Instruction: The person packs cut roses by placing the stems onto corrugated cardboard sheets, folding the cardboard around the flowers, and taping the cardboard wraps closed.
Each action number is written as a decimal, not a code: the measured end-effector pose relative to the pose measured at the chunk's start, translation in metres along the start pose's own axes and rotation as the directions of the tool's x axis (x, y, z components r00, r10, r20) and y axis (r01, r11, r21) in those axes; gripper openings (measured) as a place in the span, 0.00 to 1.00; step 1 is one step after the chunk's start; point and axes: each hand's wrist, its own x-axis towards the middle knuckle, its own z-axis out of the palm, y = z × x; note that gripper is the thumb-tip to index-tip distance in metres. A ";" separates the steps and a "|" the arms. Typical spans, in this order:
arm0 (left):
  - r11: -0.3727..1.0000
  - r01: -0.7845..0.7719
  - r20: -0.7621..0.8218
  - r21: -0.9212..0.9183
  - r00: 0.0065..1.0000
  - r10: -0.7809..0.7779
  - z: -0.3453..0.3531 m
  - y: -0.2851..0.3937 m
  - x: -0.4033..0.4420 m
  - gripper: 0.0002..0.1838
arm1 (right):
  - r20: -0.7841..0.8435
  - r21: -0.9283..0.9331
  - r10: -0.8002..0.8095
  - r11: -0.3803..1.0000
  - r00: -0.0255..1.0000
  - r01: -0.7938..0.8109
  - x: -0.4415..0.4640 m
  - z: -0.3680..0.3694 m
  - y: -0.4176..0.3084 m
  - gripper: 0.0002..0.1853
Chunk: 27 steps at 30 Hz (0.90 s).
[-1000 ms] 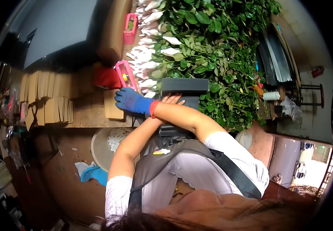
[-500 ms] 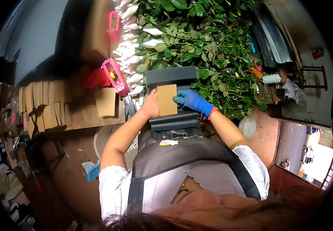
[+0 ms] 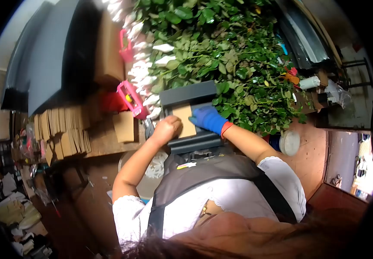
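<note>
A small tan cardboard piece [image 3: 184, 116] lies tilted on a dark ribbed sheet, whose raised far flap [image 3: 188, 93] and rolled near edge [image 3: 197, 143] frame it. At the cardboard's lower left edge is my bare left hand [image 3: 167, 130], its fingers curled closed; what they pinch is hidden. My right hand [image 3: 209, 119], in a blue glove with a red cuff, has its fingertips at the cardboard's right edge. Beyond the sheet lies a large heap of leafy green stems [image 3: 234, 64], with white netted flower heads [image 3: 142, 71] along its left side.
To the left stand stacked cardboard pieces [image 3: 63, 129], a single cardboard piece [image 3: 124, 126] and a pink tape dispenser [image 3: 131, 100]. Large dark sheets [image 3: 50, 56] are at the upper left. A white bucket [image 3: 289, 143] stands at the right, below the stems.
The cardboard has gone lower into the dark sheet and tilted. My left hand has moved down its left edge and curled up. The whole view has turned slightly.
</note>
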 end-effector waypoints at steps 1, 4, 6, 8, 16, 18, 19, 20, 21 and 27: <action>1.000 0.003 -0.034 0.013 0.999 -0.002 0.001 0.001 0.001 0.12 | 0.074 -0.037 -0.027 0.999 0.997 0.029 -0.003 -0.017 -0.006 0.24; 1.000 0.030 -0.174 0.003 0.984 -0.029 0.003 0.014 -0.003 0.04 | -0.417 0.243 -0.140 0.935 0.898 0.258 -0.017 -0.093 0.000 0.21; 0.998 0.064 -0.175 -0.003 0.982 -0.063 0.006 0.014 0.002 0.05 | -0.816 -0.051 -0.168 0.974 0.553 0.220 -0.004 -0.145 0.039 0.26; 0.996 0.082 -0.169 -0.019 0.982 -0.084 0.000 0.021 0.006 0.05 | -0.822 -0.261 -0.176 0.962 0.542 -0.083 0.024 -0.162 0.085 0.30; 0.991 0.135 -0.187 0.006 0.974 -0.132 -0.001 0.028 0.009 0.05 | -0.746 -0.412 -0.272 0.906 0.608 -0.101 0.062 -0.240 0.142 0.23; 0.988 0.154 -0.184 0.001 0.971 -0.151 -0.006 0.033 0.011 0.05 | -0.746 -0.478 -0.349 0.873 0.567 -0.092 0.056 -0.298 0.119 0.23; 0.988 0.154 -0.183 0.006 0.972 -0.151 -0.006 0.032 0.011 0.05 | -0.755 -0.532 -0.426 0.843 0.498 -0.085 0.078 -0.306 0.136 0.22; 0.988 0.152 -0.187 0.008 0.971 -0.148 -0.005 0.032 0.012 0.05 | -0.747 -0.524 -0.412 0.847 0.522 -0.082 0.093 -0.309 0.142 0.22; 0.988 0.153 -0.192 0.011 0.970 -0.148 -0.003 0.031 0.012 0.05 | -0.738 -0.517 -0.399 0.852 0.544 -0.076 0.105 -0.308 0.146 0.22; 0.984 0.179 -0.155 0.003 0.972 -0.177 -0.005 0.032 0.011 0.05 | -0.327 -0.309 -0.059 0.950 0.943 -0.048 0.186 -0.176 0.209 0.26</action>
